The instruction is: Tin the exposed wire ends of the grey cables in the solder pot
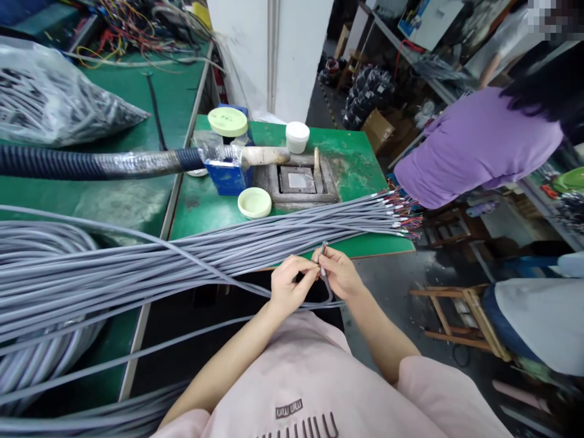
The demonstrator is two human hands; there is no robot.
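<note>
Grey cable [327,288] lies nearest, its stripped end raised between two hands, just off the near edge of the surface; the right hand [342,277] holds it near the tip, where fine coloured wires [325,247] poke out; the left hand [292,281] has finger and thumb narrowed to a pinch at that same end, though which part they grip cannot be told; the cable should prove light, springy and rather smooth in its jacket, the bare wires soft and easily bent, so the jacket just behind them seems the best hold; beyond lies one long bundle [274,240] of like cables, too many to count, with frayed ends at the right; farther across the green surface [360,161] stand one pale green dish [254,204], one soot-stained metal unit [298,181], one ribbed hose [86,163], one blue box [223,177], one pale green lid [227,121] and one white tub [297,138]; off to the right, one person in purple [479,143] leans away.
</note>
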